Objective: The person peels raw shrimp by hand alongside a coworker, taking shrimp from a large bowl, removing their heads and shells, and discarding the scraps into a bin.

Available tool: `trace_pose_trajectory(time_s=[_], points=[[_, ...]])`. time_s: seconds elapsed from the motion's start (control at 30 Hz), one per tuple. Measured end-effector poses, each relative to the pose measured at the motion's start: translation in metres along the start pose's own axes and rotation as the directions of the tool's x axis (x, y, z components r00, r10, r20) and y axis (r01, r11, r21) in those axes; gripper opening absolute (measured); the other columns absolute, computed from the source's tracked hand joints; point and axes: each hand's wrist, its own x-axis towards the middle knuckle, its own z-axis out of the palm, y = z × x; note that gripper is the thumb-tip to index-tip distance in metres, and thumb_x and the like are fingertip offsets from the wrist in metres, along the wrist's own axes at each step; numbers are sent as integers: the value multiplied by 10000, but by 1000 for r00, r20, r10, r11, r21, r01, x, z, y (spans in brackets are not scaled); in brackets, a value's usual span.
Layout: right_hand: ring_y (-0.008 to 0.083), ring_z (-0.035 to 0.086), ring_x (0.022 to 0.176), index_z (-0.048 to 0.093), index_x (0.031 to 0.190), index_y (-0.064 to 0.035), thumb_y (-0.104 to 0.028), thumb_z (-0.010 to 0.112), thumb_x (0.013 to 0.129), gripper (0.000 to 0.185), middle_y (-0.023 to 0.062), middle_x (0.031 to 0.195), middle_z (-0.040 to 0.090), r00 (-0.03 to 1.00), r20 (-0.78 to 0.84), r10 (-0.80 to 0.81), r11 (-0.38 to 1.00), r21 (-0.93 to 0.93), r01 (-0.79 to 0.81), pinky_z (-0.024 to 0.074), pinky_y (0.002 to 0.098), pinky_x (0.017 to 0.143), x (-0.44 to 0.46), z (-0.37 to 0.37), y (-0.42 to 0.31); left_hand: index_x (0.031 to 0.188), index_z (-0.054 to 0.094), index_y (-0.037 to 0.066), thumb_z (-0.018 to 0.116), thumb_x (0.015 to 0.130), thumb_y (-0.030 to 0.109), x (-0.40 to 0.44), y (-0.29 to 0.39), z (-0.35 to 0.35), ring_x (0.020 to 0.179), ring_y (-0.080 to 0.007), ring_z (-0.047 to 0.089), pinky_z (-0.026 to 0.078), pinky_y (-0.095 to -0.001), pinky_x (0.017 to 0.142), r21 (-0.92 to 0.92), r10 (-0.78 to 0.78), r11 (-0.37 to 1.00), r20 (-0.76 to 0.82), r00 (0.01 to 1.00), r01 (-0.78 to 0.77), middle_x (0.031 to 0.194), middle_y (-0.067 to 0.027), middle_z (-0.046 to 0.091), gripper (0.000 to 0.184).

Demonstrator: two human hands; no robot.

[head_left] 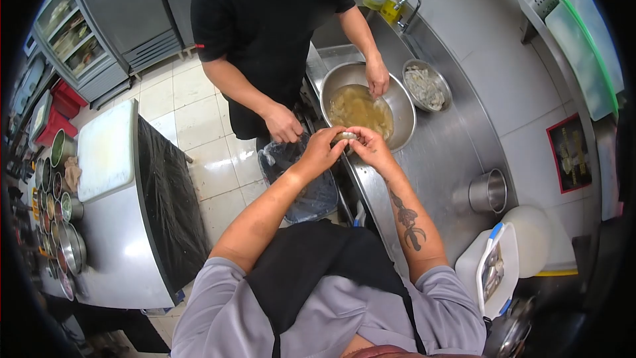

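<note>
Both of my hands meet near the front rim of a large steel bowl of cloudy brownish water. Between them is a small greyish shrimp, partly hidden by the fingers. My left hand is closed on one side of it, and my right hand pinches the other. Below my left hand stands a bin lined with a clear plastic bag. Beyond the large bowl, a smaller steel bowl holds a heap of pale grey peeled shrimp.
A co-worker in black faces me, one hand over the bowl, the other over the bin. On the steel counter stands a metal pot. A white tub sits right; a prep table stands left.
</note>
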Motion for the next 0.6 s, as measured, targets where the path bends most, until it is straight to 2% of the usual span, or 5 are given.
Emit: trace_pose_trajectory(time_s=[0.23,0.3,0.37,0.43,0.6], points=[[31,511,677,634,1133,-5,-34,625,878,256,-39,835,617,991,80,105,989,92,-112,436,204,606,-9,18,11,1028,643,2,606,848,79,-17,-10,-12,899,-341,629,484,-401,798,30,-34,999,-8,999,34,943,-182,658,198],[54,518,681,645,1119,-8,-57,619,891,235,-34,832,611,995,95,-1,999,-33,4,440,222,610,-6,21,15,970,652,-2,593,829,65,-16,-10,-15,854,-360,634,488,-431,764,15,-30,999,0,1000,30,889,-194,658,168],[78,516,671,669,1032,-16,-111,606,913,164,-5,768,595,982,183,54,981,-195,-17,442,255,593,-1,19,28,900,652,1,590,784,81,-23,-12,-17,814,-406,618,493,-476,733,105,0,994,-61,998,6,850,-214,650,154],[82,521,638,671,947,-14,-123,602,907,135,-12,712,586,994,111,-25,986,-161,43,437,259,567,2,30,40,813,648,12,575,774,114,-27,-18,-15,789,-427,609,490,-500,709,177,-18,983,-150,988,45,789,-226,635,131],[204,561,590,644,880,24,-102,605,858,133,128,662,578,993,75,-91,898,-425,114,444,353,562,-1,52,8,694,638,24,579,765,162,-34,-19,-24,766,-412,627,489,-523,690,176,-192,956,-229,954,235,742,-203,641,166]])
